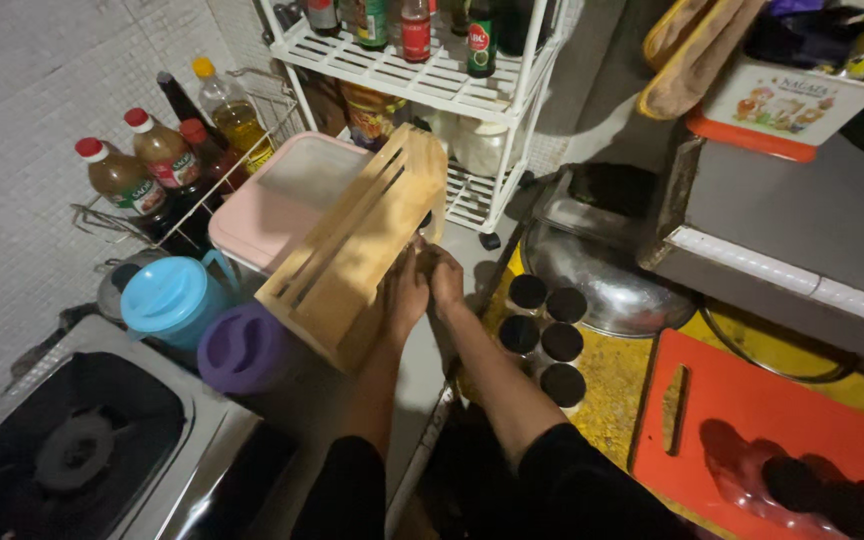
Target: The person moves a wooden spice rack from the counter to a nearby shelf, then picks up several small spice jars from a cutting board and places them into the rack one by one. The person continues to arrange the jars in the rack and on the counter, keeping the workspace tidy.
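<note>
At the far left a gas stove (82, 450) sits dark at the bottom corner, cut off by the frame's edge. Behind it stand sauce bottles (157, 165) in a wire rack, then a blue lidded jug (167, 298) and a purple lid (242, 347) just beside it. A pink-lidded box (272, 200) lies behind these.

In the middle is the wooden knife block (357, 245): pale, slatted wood with long dark slots along its face, tilted so its upper end leans toward the white wire shelf (432, 75). Its lower end hangs above the counter, near the purple lid. The left hand (404, 290) presses against the block's right side, and the right hand (445, 278) closes on the same edge (the fingers are tucked behind the wood, so the exact grip is hard to make out).

To the right are dark round cups (544, 330), a metal bowl (602, 275), and an orange cutting board (752, 430).
</note>
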